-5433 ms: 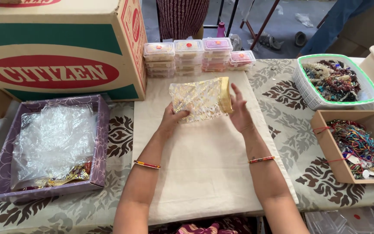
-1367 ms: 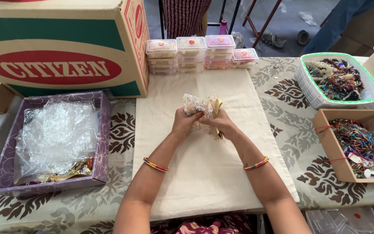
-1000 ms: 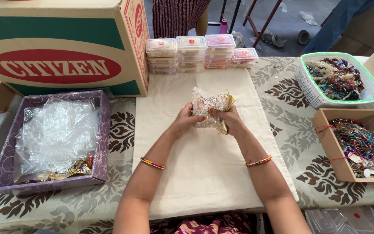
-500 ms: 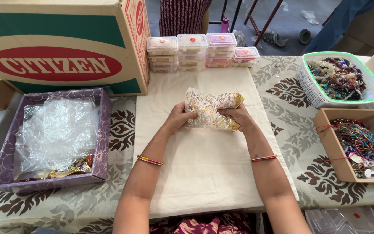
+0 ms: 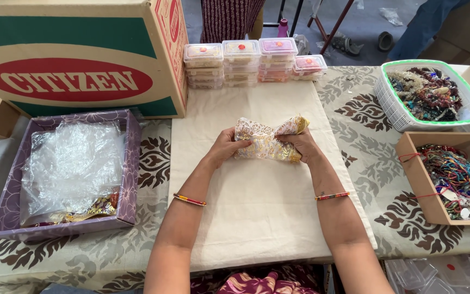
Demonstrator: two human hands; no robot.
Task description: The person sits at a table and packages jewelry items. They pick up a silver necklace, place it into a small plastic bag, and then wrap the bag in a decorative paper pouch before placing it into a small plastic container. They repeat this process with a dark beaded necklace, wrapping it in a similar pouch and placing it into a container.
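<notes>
Both hands meet over the middle of a cream cloth (image 5: pixel 257 218) spread on the bench (image 5: pixel 365 114), and between them they hold a small sheer pouch (image 5: pixel 265 142) patterned in gold and white; the left hand (image 5: pixel 225 148) grips its left end with the fingers curled shut on the fabric, and the right hand (image 5: pixel 299 146) is closed round its right end, where the mouth of the pouch bunches up above the knuckles; what lies inside the pouch cannot be told.

At the far edge of the cloth stand stacks of small clear lidded boxes (image 5: pixel 248 62), pale contents showing through their sides; left of them sits a large cardboard carton (image 5: pixel 77 60) in green and cream, its top closed.

Near the left edge of the bench a shallow purple box (image 5: pixel 129 163) holds crumpled clear plastic film (image 5: pixel 72 166), with a few gold-coloured pieces showing beneath it at the near corner; to the right, a white basket with a green rim (image 5: pixel 393 106) is heaped with mixed beads and ornaments; just in front of it an open brown box (image 5: pixel 417 179) is filled with a tangle of coloured threads and small tags; a thin bangle (image 5: pixel 189 200) circles each wrist.
</notes>
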